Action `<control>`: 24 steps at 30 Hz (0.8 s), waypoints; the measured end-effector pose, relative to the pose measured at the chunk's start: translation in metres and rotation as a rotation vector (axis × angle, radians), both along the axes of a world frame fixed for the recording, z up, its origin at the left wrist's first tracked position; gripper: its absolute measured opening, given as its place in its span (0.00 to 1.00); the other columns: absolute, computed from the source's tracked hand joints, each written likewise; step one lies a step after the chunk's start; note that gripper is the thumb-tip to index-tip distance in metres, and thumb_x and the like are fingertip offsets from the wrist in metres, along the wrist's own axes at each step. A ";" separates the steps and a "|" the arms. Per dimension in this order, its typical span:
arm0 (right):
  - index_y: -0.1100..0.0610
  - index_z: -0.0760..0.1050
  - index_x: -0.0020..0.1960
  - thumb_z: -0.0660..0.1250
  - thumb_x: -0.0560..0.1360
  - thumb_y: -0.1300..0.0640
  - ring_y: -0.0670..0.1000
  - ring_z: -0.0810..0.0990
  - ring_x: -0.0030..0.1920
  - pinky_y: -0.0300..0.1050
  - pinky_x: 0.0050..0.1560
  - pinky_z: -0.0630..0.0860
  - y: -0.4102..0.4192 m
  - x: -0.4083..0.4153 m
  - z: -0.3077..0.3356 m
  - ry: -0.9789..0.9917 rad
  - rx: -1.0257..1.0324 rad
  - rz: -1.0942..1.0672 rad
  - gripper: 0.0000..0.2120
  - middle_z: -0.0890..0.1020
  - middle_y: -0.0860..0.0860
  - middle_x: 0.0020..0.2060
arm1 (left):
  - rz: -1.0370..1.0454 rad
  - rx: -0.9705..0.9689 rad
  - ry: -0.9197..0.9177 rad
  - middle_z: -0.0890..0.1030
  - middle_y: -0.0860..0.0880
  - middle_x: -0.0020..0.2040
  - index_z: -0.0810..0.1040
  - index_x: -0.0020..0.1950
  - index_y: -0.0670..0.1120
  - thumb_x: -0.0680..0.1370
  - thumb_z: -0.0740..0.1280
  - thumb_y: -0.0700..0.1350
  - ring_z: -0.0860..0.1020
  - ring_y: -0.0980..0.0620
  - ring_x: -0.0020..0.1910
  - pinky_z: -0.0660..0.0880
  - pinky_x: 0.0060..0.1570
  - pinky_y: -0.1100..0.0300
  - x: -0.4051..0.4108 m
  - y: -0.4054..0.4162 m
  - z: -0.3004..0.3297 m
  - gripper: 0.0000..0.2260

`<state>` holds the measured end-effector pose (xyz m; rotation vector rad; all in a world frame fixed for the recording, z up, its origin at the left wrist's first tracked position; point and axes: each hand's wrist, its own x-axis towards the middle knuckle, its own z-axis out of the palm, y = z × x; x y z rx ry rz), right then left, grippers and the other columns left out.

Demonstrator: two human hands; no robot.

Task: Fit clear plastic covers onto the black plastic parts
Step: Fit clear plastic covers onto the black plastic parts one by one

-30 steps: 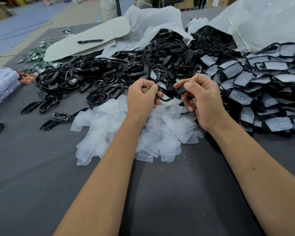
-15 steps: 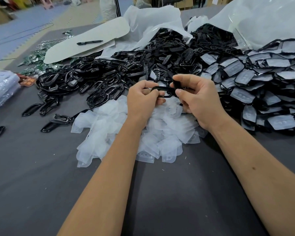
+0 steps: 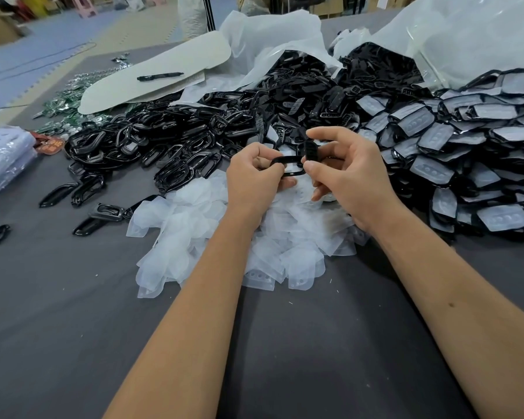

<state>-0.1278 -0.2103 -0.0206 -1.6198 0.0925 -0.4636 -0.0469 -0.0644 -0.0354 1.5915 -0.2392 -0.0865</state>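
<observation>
My left hand point(image 3: 253, 179) grips a black plastic frame point(image 3: 288, 166) by its left end, held above the heap of clear plastic covers point(image 3: 212, 225). My right hand point(image 3: 350, 173) pinches a small black insert piece point(image 3: 310, 149) between thumb and forefinger, right at the frame's right end and touching it. Its lower fingers hang over the clear covers. A large pile of loose black frames point(image 3: 152, 143) lies behind my hands. To the right spreads a pile of covered black parts point(image 3: 454, 152).
A white card with a black marker point(image 3: 160, 76) lies at the back left. White and clear plastic bags point(image 3: 466, 34) rise behind the piles. A stack of clear blister sheets point(image 3: 3, 158) sits at the left edge. Stray black frames point(image 3: 73, 189) lie on the grey table.
Both hands have lifted slightly off the clear covers. The black frame now shows between them, and my right hand has brought the small black piece up against its right end.
</observation>
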 end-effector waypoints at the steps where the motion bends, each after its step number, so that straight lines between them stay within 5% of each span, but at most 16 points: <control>1: 0.59 0.79 0.65 0.72 0.77 0.70 0.50 0.80 0.33 0.44 0.31 0.81 0.000 0.000 0.000 -0.001 -0.003 0.005 0.19 0.82 0.67 0.47 | -0.001 0.002 -0.005 0.81 0.46 0.34 0.79 0.45 0.41 0.76 0.69 0.29 0.86 0.44 0.35 0.85 0.42 0.50 0.000 0.000 0.000 0.07; 10: 0.60 0.79 0.61 0.71 0.77 0.71 0.53 0.84 0.34 0.45 0.30 0.81 0.002 -0.001 -0.001 -0.027 -0.009 0.021 0.14 0.82 0.55 0.42 | -0.023 -0.008 -0.044 0.80 0.48 0.31 0.80 0.45 0.39 0.77 0.71 0.32 0.85 0.47 0.33 0.85 0.43 0.45 0.002 0.001 -0.003 0.03; 14: 0.61 0.74 0.54 0.69 0.79 0.68 0.60 0.88 0.37 0.48 0.30 0.82 0.000 0.000 -0.002 -0.023 0.043 -0.045 0.06 0.82 0.56 0.40 | -0.034 -0.082 -0.013 0.84 0.41 0.39 0.81 0.44 0.39 0.77 0.66 0.32 0.86 0.42 0.38 0.85 0.42 0.47 0.001 0.002 -0.001 0.06; 18: 0.57 0.78 0.45 0.75 0.76 0.65 0.54 0.89 0.39 0.43 0.33 0.81 0.000 0.001 -0.001 -0.002 0.024 -0.159 0.08 0.86 0.53 0.36 | -0.090 -0.168 0.054 0.85 0.48 0.38 0.80 0.43 0.38 0.77 0.61 0.29 0.86 0.42 0.38 0.85 0.45 0.44 0.003 0.004 -0.001 0.10; 24: 0.64 0.81 0.43 0.78 0.73 0.69 0.57 0.88 0.36 0.42 0.37 0.84 0.007 0.000 -0.001 0.003 0.124 -0.155 0.06 0.86 0.57 0.35 | -0.116 -0.145 0.045 0.77 0.25 0.48 0.80 0.47 0.35 0.78 0.61 0.28 0.84 0.35 0.44 0.84 0.42 0.51 0.000 0.004 0.000 0.09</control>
